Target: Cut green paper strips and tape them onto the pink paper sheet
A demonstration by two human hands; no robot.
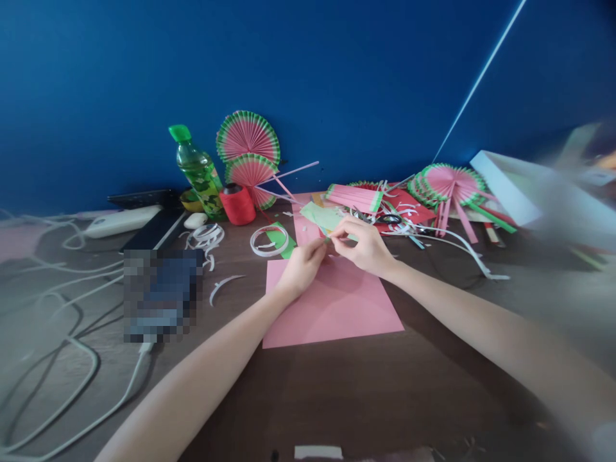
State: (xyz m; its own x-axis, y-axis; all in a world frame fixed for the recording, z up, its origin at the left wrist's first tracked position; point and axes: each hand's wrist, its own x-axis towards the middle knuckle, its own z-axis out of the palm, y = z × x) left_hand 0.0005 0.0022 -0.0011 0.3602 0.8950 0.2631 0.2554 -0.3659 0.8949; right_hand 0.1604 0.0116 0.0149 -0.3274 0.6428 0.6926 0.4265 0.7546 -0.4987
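My left hand (307, 262) and my right hand (362, 245) meet over the far edge of a pink paper sheet (332, 311). Both are closed, fingertips pinched together and nearly touching. A tiny greenish bit shows between them, too small to name. Just behind the fingers lies a pale green paper piece (320, 215). Beyond my right hand are black-handled scissors (389, 219), partly covered by paper scraps. A folded pink pleated paper (355, 197) with green ends rests behind them. To the left of my left hand sits a roll of white tape (253, 242) on a green paper piece (280, 240).
Pleated paper fans (248, 138) lean against the blue wall, beside a green bottle (198, 172) and a red thread spool (238, 205). More fans (450, 183) and a white box (522, 192) stand right. Left are a blurred-out phone (166, 292) and loose cables (94, 359).
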